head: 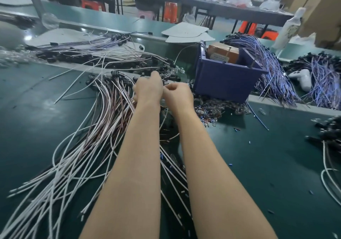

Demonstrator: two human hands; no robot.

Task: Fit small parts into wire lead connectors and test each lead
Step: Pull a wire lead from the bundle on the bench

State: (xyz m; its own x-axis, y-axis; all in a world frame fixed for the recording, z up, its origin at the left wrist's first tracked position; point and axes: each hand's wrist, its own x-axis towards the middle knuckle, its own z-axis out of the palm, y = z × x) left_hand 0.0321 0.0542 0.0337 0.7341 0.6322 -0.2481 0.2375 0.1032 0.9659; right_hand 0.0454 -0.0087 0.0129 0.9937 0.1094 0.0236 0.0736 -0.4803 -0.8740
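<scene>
Head view: wire leads (103, 128) apparently near-to-far.

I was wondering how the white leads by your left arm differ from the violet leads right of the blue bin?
The white leads are white and brownish, the violet leads blue-violet. The white leads fan loosely across the green table; the violet leads lie packed, draped over a raised ledge beside the blue bin. Both end in dark connectors.
</scene>
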